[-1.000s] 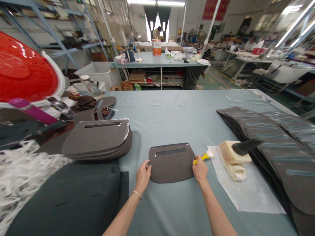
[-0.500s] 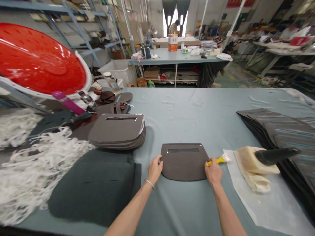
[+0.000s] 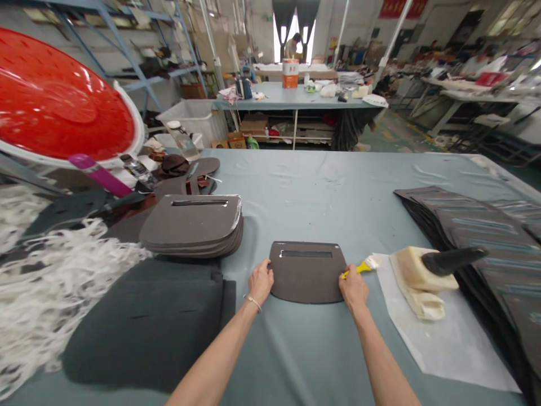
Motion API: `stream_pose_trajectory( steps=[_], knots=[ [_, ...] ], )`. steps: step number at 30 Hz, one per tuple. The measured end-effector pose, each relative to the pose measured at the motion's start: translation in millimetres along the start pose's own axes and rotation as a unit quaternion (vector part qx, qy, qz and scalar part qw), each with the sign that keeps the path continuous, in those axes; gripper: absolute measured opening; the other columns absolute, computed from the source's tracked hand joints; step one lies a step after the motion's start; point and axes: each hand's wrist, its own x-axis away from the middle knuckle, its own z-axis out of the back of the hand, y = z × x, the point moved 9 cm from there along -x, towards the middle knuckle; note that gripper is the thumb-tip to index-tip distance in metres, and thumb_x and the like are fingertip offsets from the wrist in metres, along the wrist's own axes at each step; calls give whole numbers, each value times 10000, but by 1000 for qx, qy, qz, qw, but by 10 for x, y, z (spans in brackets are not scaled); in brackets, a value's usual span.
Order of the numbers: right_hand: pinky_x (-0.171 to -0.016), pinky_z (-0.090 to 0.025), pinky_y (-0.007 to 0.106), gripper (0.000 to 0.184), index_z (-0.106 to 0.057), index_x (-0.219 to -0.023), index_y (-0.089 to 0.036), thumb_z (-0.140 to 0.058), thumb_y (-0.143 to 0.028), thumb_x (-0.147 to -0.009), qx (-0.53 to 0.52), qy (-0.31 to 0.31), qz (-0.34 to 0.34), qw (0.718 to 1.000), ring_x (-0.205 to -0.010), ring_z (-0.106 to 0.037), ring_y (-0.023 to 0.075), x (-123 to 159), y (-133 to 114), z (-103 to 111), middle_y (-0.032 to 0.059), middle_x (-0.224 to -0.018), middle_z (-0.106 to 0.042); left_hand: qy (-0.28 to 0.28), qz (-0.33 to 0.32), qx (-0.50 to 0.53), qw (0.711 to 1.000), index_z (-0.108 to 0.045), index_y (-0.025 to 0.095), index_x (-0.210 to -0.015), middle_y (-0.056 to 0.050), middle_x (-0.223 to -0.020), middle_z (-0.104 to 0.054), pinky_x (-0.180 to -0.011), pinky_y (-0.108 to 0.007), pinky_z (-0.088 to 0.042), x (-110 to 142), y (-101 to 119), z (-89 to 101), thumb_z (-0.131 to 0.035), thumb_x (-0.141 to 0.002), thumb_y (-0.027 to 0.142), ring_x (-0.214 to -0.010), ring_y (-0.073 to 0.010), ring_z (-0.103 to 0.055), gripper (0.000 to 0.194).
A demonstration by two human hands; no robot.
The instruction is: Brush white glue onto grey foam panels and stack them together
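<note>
A dark grey slotted piece [image 3: 307, 272] lies flat on the grey table [image 3: 321, 192] in front of me. My left hand [image 3: 260, 281] grips its left edge with curled fingers. At the piece's right edge my right hand [image 3: 354, 289] is closed round a small yellow-handled brush [image 3: 362, 267], whose bristles point right toward a white sheet [image 3: 439, 349].
A stack of the same slotted pieces [image 3: 192, 225] sits at the left. Overlapping dark pieces [image 3: 482, 231] spread along the right. A glue-caked pot with a black spout [image 3: 426, 276] stands on the white sheet. Dark fabric [image 3: 143, 327], white shreds [image 3: 46, 282] and a red basket [image 3: 54, 107] fill the left.
My view has shifted and tilted slightly. Both hands stay at the edges of the slotted piece, the right one still holding the brush.
</note>
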Motion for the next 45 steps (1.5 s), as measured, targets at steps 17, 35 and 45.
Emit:
stream_pose_trajectory(
  steps=[17, 35, 45],
  knots=[
    [-662, -396, 253, 226, -465, -1086, -189, -431, -309, -897, -32, 20, -14, 999, -810, -623, 185, 55, 63, 33, 69, -887, -615, -22, 28, 14, 999, -590, 273, -1058, 11, -806, -675, -665, -227, -384, -149, -113, 40, -554, -783, 226, -788, -146, -614, 281],
    [-647, -403, 275, 256, -476, -1072, -198, -440, -368, -883, -34, -2, -24, 999, -800, -634, 213, -17, 129, -26, 70, -854, -636, -9, 42, 23, 999, -596, 262, -1023, 13, -807, -674, -638, -225, -363, -110, -103, 59, -565, -752, 152, -780, -136, -609, 293],
    [-630, -389, 267, 254, -461, -1073, -203, -433, -379, -892, -32, 12, -10, 999, -786, -630, 207, 8, 118, -32, 55, -850, -633, -13, 30, 25, 999, -553, 262, -1069, 13, -826, -688, -658, -228, -358, -94, -115, 85, -578, -812, 251, -790, -129, -619, 258]
  ],
)
